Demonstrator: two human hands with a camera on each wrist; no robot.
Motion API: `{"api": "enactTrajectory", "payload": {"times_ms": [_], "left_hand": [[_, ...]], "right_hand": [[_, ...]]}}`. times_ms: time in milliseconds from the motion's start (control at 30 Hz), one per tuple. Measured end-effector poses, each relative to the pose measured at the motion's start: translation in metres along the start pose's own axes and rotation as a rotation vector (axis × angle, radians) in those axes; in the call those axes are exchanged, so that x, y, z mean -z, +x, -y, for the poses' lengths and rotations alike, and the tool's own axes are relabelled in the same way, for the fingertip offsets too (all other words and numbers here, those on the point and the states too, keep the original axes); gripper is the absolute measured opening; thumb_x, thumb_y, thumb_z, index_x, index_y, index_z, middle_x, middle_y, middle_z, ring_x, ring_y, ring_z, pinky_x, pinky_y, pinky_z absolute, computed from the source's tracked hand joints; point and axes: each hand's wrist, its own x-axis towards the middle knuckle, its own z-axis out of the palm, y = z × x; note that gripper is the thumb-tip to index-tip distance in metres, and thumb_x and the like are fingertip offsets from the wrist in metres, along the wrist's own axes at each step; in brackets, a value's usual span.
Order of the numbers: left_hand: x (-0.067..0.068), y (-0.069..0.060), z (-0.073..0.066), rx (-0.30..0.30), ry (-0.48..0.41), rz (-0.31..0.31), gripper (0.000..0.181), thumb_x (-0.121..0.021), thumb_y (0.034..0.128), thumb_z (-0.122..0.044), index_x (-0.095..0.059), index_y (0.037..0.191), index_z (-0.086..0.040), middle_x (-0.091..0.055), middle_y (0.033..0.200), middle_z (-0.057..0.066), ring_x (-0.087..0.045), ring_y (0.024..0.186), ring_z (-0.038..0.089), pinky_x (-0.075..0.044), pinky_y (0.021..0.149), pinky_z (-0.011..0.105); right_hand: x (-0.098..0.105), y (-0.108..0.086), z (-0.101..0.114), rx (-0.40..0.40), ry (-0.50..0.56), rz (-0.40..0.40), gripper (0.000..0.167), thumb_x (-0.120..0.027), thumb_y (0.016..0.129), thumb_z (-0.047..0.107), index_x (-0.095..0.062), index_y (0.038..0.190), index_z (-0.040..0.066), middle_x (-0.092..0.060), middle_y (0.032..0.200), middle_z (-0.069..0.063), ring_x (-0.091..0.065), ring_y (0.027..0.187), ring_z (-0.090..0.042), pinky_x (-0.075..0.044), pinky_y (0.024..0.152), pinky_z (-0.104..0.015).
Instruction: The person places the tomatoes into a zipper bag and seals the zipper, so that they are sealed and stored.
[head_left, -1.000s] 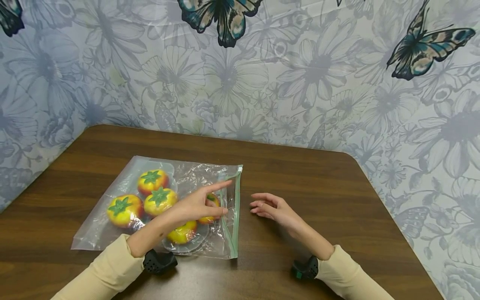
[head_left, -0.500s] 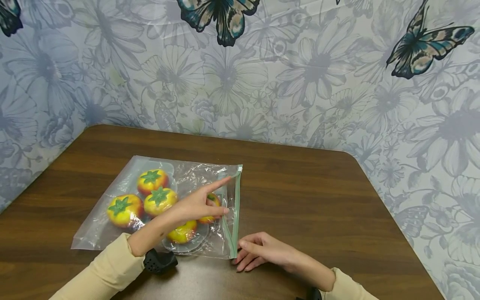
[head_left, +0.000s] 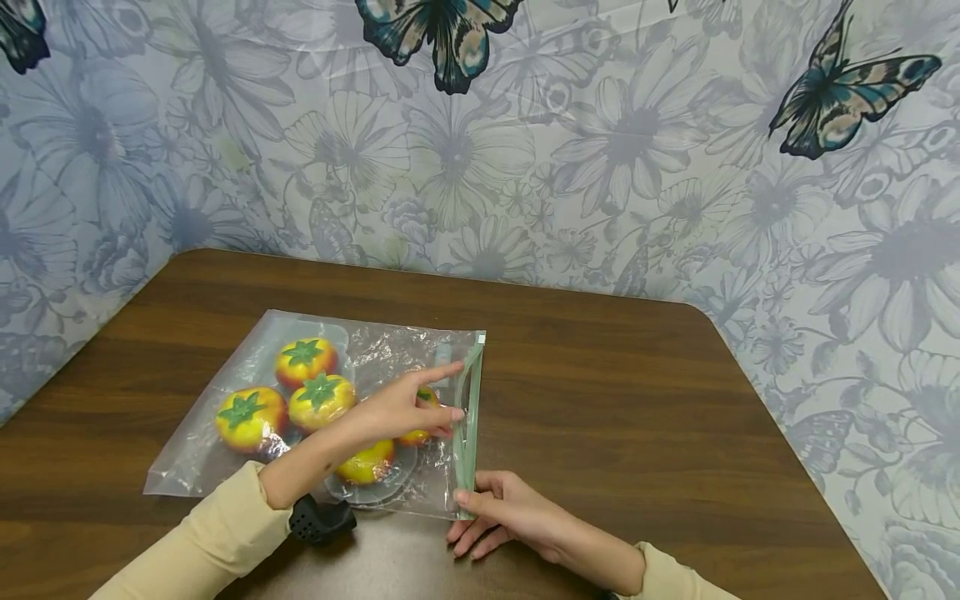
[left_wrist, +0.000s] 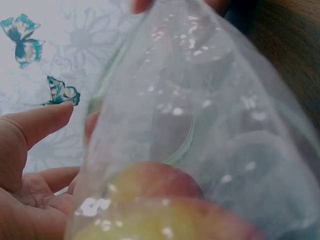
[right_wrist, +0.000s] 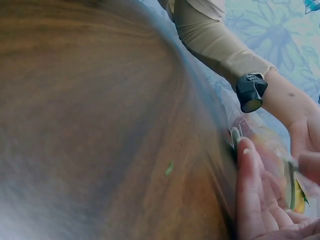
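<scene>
A clear zip bag (head_left: 390, 346) with a green zip strip (head_left: 470, 433) lies on the table. Several yellow-red toy fruits (head_left: 249, 419) with green leafy tops are inside. A clear round plate (head_left: 405, 477) shows under one of them. My left hand (head_left: 397, 406) lies across the bag, index finger and thumb spread near the strip. In the left wrist view, this hand (left_wrist: 25, 200) is beside the bag, fingers apart. My right hand (head_left: 525, 517) pinches the bag's near corner at the strip, thumb on top. The right wrist view shows the right hand's fingers (right_wrist: 252, 195) by the bag, partly blurred.
The brown wooden table (head_left: 600, 375) reaches back to a wall cloth (head_left: 487, 192) printed with flowers and butterflies. A black wrist device (head_left: 322, 521) sits at the left sleeve. A small green speck (right_wrist: 169, 168) shows on the wood.
My right hand came down toward me from beside the bag, then left onto its near corner, and now pinches it. The green-edged mouth has shifted slightly; my left hand is nearly still.
</scene>
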Motion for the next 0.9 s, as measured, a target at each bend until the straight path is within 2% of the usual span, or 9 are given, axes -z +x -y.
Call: {"api": "enactTrajectory", "payload": {"times_ms": [67, 200, 300, 433, 567, 633, 733, 800, 900], "left_hand": [[0.000, 0.000, -0.001, 0.001, -0.001, 0.010, 0.067, -0.064, 0.0904, -0.016, -0.029, 0.145, -0.001, -0.068, 0.084, 0.016, -0.066, 0.081, 0.032, -0.052, 0.072, 0.038], [0.001, 0.000, -0.005, 0.011, 0.015, 0.029, 0.062, -0.061, 0.0927, -0.016, -0.031, 0.144, 0.000, -0.068, 0.086, 0.017, -0.066, 0.083, 0.033, -0.050, 0.059, 0.030], [0.004, -0.001, -0.012, -0.010, 0.024, 0.033, 0.059, -0.060, 0.0930, -0.014, -0.033, 0.143, 0.002, -0.060, 0.115, 0.023, -0.066, 0.085, 0.032, -0.052, 0.062, 0.030], [0.017, -0.004, -0.030, -0.066, 0.082, 0.023, 0.055, -0.059, 0.0927, -0.010, -0.037, 0.140, 0.004, -0.036, 0.141, 0.025, -0.066, 0.086, 0.029, -0.052, 0.076, 0.035], [0.036, 0.000, -0.056, -0.101, 0.177, 0.016, 0.052, -0.058, 0.0930, -0.008, -0.038, 0.140, 0.003, -0.042, 0.137, 0.023, -0.065, 0.091, 0.028, -0.051, 0.078, 0.038], [0.046, 0.008, -0.069, -0.092, 0.217, 0.012, 0.052, -0.058, 0.0932, -0.009, -0.038, 0.140, 0.001, -0.044, 0.135, 0.021, -0.062, 0.097, 0.028, -0.051, 0.080, 0.039], [0.061, 0.028, -0.083, -0.045, 0.248, 0.008, 0.052, -0.058, 0.0937, -0.011, -0.038, 0.140, 0.000, -0.044, 0.136, 0.019, -0.055, 0.111, 0.029, -0.048, 0.086, 0.039], [0.070, 0.045, -0.087, -0.004, 0.253, 0.007, 0.052, -0.057, 0.0944, -0.012, -0.037, 0.141, 0.000, -0.043, 0.137, 0.020, -0.049, 0.117, 0.031, -0.046, 0.089, 0.038], [0.081, 0.070, -0.086, 0.050, 0.258, 0.014, 0.051, -0.055, 0.0952, -0.011, -0.036, 0.141, 0.001, -0.041, 0.138, 0.020, -0.046, 0.121, 0.031, -0.043, 0.092, 0.038]], "right_hand": [[0.000, 0.000, -0.002, 0.007, 0.016, -0.012, 0.033, -0.053, 0.097, 0.026, -0.055, 0.106, -0.006, -0.067, 0.086, -0.018, -0.067, 0.074, -0.021, -0.054, 0.065, -0.033], [0.000, -0.002, -0.005, 0.019, 0.037, -0.028, 0.027, -0.055, 0.096, 0.022, -0.057, 0.100, -0.005, -0.067, 0.082, -0.016, -0.067, 0.071, -0.018, -0.054, 0.063, -0.029], [0.002, -0.004, -0.007, 0.028, 0.036, -0.029, 0.023, -0.055, 0.096, 0.019, -0.057, 0.097, -0.003, -0.067, 0.079, -0.013, -0.066, 0.069, -0.017, -0.053, 0.061, -0.026], [0.005, -0.008, -0.008, 0.039, 0.039, -0.014, 0.019, -0.056, 0.095, 0.017, -0.056, 0.096, -0.002, -0.067, 0.077, -0.011, -0.066, 0.068, -0.017, -0.053, 0.060, -0.024], [0.009, -0.014, -0.007, 0.037, 0.043, -0.018, 0.022, -0.057, 0.094, 0.015, -0.055, 0.103, -0.005, -0.067, 0.076, -0.012, -0.066, 0.066, -0.016, -0.053, 0.059, -0.025], [0.012, -0.016, -0.007, 0.035, 0.044, -0.021, 0.024, -0.057, 0.094, 0.014, -0.054, 0.108, -0.006, -0.067, 0.075, -0.012, -0.066, 0.064, -0.015, -0.053, 0.058, -0.025], [0.014, -0.017, -0.007, 0.031, 0.049, -0.017, 0.025, -0.056, 0.094, 0.013, -0.053, 0.109, -0.006, -0.067, 0.075, -0.011, -0.065, 0.063, -0.012, -0.053, 0.057, -0.024], [0.014, -0.017, -0.008, 0.033, 0.056, -0.012, 0.026, -0.056, 0.094, 0.013, -0.052, 0.110, -0.006, -0.067, 0.075, -0.010, -0.065, 0.063, -0.012, -0.053, 0.058, -0.024], [0.013, -0.015, -0.009, 0.037, 0.066, -0.004, 0.027, -0.057, 0.094, 0.013, -0.052, 0.112, -0.006, -0.067, 0.075, -0.010, -0.065, 0.063, -0.011, -0.053, 0.058, -0.024]]}}
